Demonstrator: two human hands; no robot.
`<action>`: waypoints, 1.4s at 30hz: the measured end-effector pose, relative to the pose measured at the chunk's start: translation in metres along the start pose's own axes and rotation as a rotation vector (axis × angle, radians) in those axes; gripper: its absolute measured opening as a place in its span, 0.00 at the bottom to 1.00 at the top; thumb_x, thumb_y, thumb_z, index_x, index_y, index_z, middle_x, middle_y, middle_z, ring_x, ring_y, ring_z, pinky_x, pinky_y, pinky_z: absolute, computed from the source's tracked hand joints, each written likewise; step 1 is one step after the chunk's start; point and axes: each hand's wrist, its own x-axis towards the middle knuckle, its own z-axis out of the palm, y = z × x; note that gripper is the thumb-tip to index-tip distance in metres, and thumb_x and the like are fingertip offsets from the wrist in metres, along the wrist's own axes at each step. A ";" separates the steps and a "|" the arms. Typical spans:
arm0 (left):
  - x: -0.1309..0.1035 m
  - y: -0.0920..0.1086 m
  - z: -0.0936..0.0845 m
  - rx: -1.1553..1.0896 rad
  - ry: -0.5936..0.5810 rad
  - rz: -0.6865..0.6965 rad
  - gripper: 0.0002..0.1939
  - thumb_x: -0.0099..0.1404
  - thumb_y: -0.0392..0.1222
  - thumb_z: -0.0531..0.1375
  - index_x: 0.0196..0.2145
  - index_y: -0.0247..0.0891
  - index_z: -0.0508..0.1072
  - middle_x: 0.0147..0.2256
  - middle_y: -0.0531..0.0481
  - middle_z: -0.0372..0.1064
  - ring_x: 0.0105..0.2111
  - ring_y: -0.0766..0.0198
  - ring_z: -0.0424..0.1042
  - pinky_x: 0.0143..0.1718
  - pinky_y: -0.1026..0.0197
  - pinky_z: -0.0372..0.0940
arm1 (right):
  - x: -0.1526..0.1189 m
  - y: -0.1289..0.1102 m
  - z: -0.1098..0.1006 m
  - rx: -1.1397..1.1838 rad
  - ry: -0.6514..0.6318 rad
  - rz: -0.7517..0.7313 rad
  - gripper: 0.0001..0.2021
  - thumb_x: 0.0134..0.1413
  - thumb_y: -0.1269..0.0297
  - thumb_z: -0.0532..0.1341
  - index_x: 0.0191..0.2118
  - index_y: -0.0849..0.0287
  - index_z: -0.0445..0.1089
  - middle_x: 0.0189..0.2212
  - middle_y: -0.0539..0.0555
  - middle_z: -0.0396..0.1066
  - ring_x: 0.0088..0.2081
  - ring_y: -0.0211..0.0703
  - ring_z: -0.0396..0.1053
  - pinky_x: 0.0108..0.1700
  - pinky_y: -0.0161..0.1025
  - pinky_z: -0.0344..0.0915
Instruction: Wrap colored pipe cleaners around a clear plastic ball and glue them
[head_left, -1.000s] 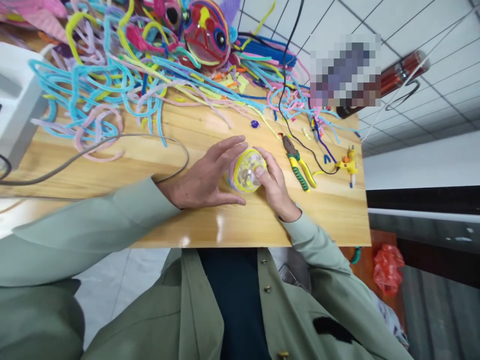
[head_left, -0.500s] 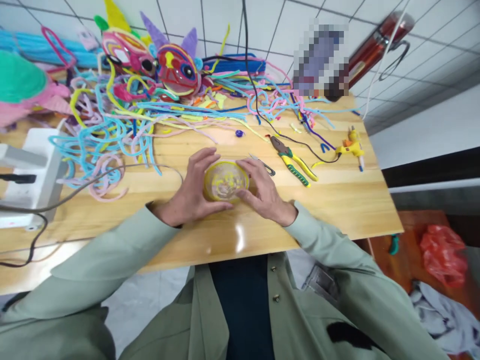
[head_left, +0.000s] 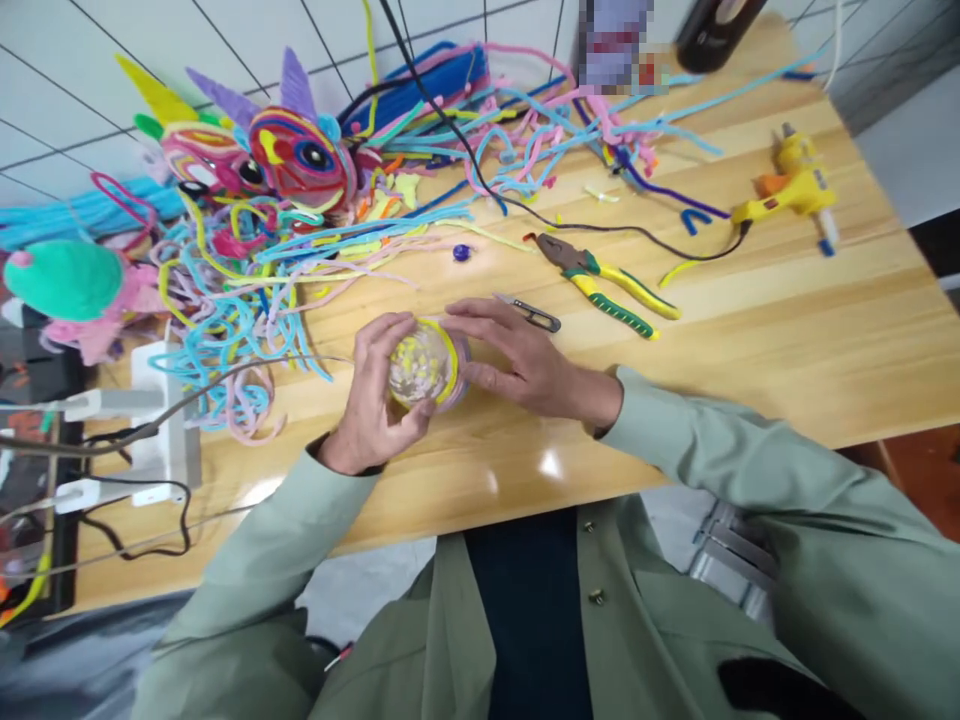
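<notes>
Between my hands is a round clear plastic container (head_left: 417, 368) with a yellow rim and a pale purple side. It is tilted, and yellowish bits show through its clear face. My left hand (head_left: 379, 400) curls around its left side, thumb below and fingers above. On the opposite side my right hand (head_left: 521, 360) has its fingers and thumb against the rim and purple wall. Just beyond the right hand lie small thread snips (head_left: 534, 314). Pliers with yellow-green handles (head_left: 604, 285) rest farther right, and a small dark blue ball (head_left: 461, 253) lies behind the container.
A heap of coloured pipe cleaners (head_left: 225, 270) covers the back left, with two decorated masks (head_left: 300, 165) and a green-pink plush figure (head_left: 67, 280). A yellow glue gun (head_left: 795, 190) trails a black cord. At left is a white power strip (head_left: 161, 430) with cables.
The container has tipped, so its clear face points more to the left and its purple side shows. My right hand has shifted to its right edge. The whole view has turned.
</notes>
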 end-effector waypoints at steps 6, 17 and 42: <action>0.006 0.005 0.001 0.024 0.013 0.018 0.33 0.78 0.67 0.57 0.73 0.50 0.63 0.65 0.39 0.68 0.66 0.41 0.70 0.69 0.34 0.65 | 0.000 0.001 0.008 -0.003 0.059 -0.111 0.22 0.79 0.50 0.59 0.70 0.51 0.67 0.67 0.61 0.73 0.70 0.51 0.70 0.71 0.56 0.70; 0.011 0.014 0.010 0.028 0.063 -0.036 0.29 0.73 0.58 0.65 0.66 0.48 0.67 0.62 0.41 0.70 0.64 0.44 0.72 0.66 0.36 0.69 | 0.002 -0.004 0.015 -0.001 0.170 -0.090 0.20 0.76 0.49 0.62 0.62 0.56 0.68 0.61 0.63 0.78 0.63 0.54 0.76 0.65 0.56 0.73; 0.016 0.002 0.007 0.019 0.044 0.008 0.27 0.76 0.63 0.62 0.64 0.48 0.68 0.61 0.41 0.73 0.62 0.44 0.75 0.65 0.36 0.71 | 0.004 0.003 0.007 -0.227 0.232 -0.391 0.12 0.76 0.59 0.64 0.58 0.56 0.69 0.54 0.59 0.80 0.61 0.51 0.76 0.63 0.53 0.77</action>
